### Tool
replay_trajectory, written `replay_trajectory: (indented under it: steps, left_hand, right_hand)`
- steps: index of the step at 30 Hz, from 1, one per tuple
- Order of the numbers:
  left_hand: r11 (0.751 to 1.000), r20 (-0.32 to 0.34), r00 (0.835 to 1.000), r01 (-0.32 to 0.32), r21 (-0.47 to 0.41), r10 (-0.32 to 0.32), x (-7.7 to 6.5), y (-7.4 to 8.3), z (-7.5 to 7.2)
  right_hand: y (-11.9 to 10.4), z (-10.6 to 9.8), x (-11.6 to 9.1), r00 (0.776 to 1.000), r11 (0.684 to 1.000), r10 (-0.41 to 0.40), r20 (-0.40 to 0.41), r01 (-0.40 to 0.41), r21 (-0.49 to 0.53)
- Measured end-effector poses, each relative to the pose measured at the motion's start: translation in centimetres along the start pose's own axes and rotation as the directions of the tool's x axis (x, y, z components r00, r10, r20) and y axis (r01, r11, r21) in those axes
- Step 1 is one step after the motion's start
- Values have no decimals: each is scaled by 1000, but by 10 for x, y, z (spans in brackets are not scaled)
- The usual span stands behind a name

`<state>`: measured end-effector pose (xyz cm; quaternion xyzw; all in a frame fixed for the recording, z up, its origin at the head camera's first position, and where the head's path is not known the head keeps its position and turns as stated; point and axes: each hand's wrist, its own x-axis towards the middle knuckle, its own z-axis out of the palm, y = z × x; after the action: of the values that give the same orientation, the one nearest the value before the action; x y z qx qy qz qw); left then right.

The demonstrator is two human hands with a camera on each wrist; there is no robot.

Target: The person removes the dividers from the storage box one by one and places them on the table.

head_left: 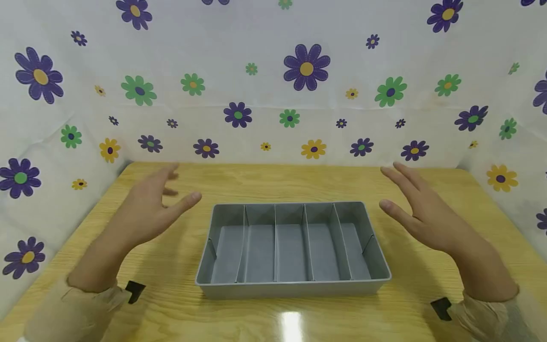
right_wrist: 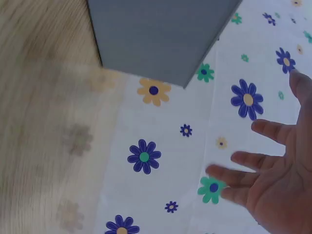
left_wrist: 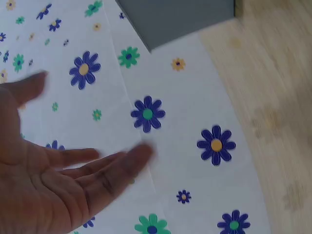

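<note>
A grey rectangular tray point(head_left: 290, 290) with thin dividers sits on the wooden table, its long compartments side by side and bare inside. To its left my left hand point(head_left: 147, 209) hovers above the table, thumb and fingers spread apart. On the other side my right hand point(head_left: 427, 218) is raised in the same way, its thumb pointing toward the tray's right wall. Neither hand touches the tray. In the left wrist view the left palm point(left_wrist: 44, 195) shows nothing held. The right palm point(right_wrist: 280, 195) in the right wrist view likewise holds nothing; the tray's grey side point(right_wrist: 151, 39) shows above.
Light wooden table point(head_left: 171, 313) surrounds the tray. A white cloth point(head_left: 265, 38) printed with purple, green and yellow flowers stands behind the table and along both sides. Small black pieces point(head_left: 135, 291) stick out at the sleeve cuffs.
</note>
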<state>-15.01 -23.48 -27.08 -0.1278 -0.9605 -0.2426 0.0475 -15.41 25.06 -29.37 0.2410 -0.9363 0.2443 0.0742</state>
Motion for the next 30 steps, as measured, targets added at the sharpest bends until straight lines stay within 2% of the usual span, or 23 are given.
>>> replay_trajectory:
  steps: [2,4,6,10,12,14,16,21,25,30]
  left_hand:
    - [997,105,993,53,-61,-46,-4,4,6]
    - [987,213,975,93,-130,-63,-6,7,12]
    - [966,296,953,134,-223,-63,-7,9,16]
    - [915,373,926,190,-355,-47,-5,9,25]
    - [885,403,914,227,-406,-49,-5,8,29]
    - [858,427,903,256,-445,-47,-5,7,32]
    - [828,447,893,283,-484,-44,-4,7,35]
    - [792,465,885,291,-536,-10,-1,6,39]
    - [777,465,885,282,-563,15,2,6,41]
    - [781,476,879,288,-555,14,3,9,44]
  right_hand:
    - [-4,2,-4,999,999,-35,-28,35,-24]
    - [-10,3,-8,997,998,-52,-54,49,-41]
    - [-17,4,-9,994,997,-70,-80,67,-45]
    - [-30,11,-8,981,985,-169,-99,166,-39]
    - [-36,18,-7,973,976,-217,-77,215,-23]
    - [-41,25,-8,972,973,-229,-52,230,5]
    - [-45,31,-7,978,977,-208,-27,209,37]
    - [-53,40,-3,993,991,-102,62,96,97]
    - [-61,44,-3,987,994,-13,158,-5,114]
    - [-70,50,-6,962,986,61,268,-100,133]
